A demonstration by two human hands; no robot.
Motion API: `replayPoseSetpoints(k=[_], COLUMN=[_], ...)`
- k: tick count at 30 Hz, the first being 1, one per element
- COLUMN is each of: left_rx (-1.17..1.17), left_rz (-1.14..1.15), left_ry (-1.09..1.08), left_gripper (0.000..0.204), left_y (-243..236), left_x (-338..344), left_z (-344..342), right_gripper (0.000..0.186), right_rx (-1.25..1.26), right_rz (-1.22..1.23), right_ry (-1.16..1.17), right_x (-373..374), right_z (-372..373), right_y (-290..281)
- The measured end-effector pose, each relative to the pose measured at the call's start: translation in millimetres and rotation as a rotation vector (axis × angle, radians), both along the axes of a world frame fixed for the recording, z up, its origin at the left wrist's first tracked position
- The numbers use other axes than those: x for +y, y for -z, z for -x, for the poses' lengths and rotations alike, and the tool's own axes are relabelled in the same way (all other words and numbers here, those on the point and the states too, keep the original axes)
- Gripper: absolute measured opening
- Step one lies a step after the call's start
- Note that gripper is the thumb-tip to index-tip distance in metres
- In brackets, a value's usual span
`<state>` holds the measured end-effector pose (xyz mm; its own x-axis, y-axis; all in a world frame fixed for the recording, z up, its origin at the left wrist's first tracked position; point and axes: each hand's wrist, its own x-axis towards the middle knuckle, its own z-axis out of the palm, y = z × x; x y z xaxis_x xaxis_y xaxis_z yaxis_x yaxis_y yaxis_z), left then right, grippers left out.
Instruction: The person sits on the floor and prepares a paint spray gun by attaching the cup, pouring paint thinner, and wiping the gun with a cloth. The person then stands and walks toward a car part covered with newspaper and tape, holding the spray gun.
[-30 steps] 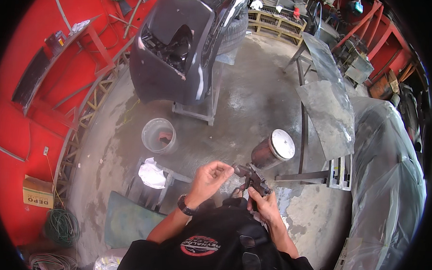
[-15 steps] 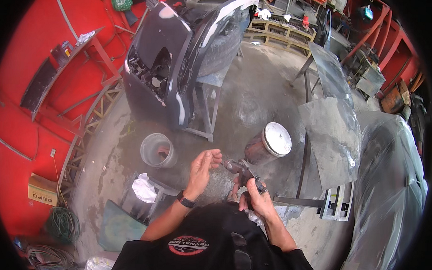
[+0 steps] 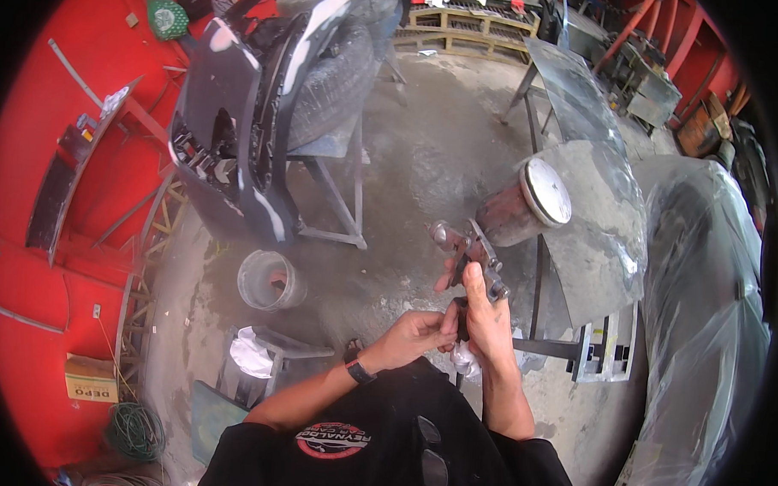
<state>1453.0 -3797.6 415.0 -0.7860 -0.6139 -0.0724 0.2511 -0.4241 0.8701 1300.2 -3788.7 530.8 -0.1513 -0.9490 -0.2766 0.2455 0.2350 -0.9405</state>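
Observation:
My right hand (image 3: 487,319) grips a spray gun (image 3: 481,249), its thumb up along the back and a finger at the trigger. A reddish-brown cup with a white lid (image 3: 547,193) sits on top of the gun, tilted away to the right. My left hand (image 3: 413,336), with a dark band on its wrist, has its fingers closed at the lower end of the gun's handle; just what they pinch is partly hidden. Crumpled white material (image 3: 465,359) hangs below the handle, by the right palm.
A dark bumper with pale patches (image 3: 230,126) rests on a metal stand ahead left. A translucent bucket (image 3: 268,281) stands on the floor. Grey panels (image 3: 582,224) lie on a stand at right, beside a plastic-covered shape (image 3: 703,314). White cloth (image 3: 252,353) lies on a stool.
The spray gun and my right hand have moved up and to the right. My left hand has come from the gun's front to its handle's lower end, fingers closing.

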Motion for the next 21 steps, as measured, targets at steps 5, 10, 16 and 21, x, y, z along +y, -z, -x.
replayPoseSetpoints(k=[5, 10, 16, 21], left_rx=[0.033, 0.071, 0.056, 0.006], left_rz=[-0.029, -0.083, -0.013, 0.018], left_ry=[0.130, 0.184, 0.185, 0.146], left_gripper=[0.013, 0.008, 0.008, 0.012], left_y=[5.5, 9.6, 11.1, 13.1], left_x=[-14.6, -13.7, -10.3, -5.6], left_z=[12.3, 15.0, 9.6, 5.1], right_gripper=[0.054, 0.057, 0.056, 0.056], right_rx=[0.098, 0.141, 0.191, 0.214], right_rz=[-0.080, -0.115, -0.136, -0.163], right_ry=[0.085, 0.167, 0.229, 0.248], right_x=[-1.7, 1.9, 5.0, 6.6], right_z=[8.4, 2.4, -8.0, -17.1], right_y=[3.8, 2.3, -1.7, 6.4])
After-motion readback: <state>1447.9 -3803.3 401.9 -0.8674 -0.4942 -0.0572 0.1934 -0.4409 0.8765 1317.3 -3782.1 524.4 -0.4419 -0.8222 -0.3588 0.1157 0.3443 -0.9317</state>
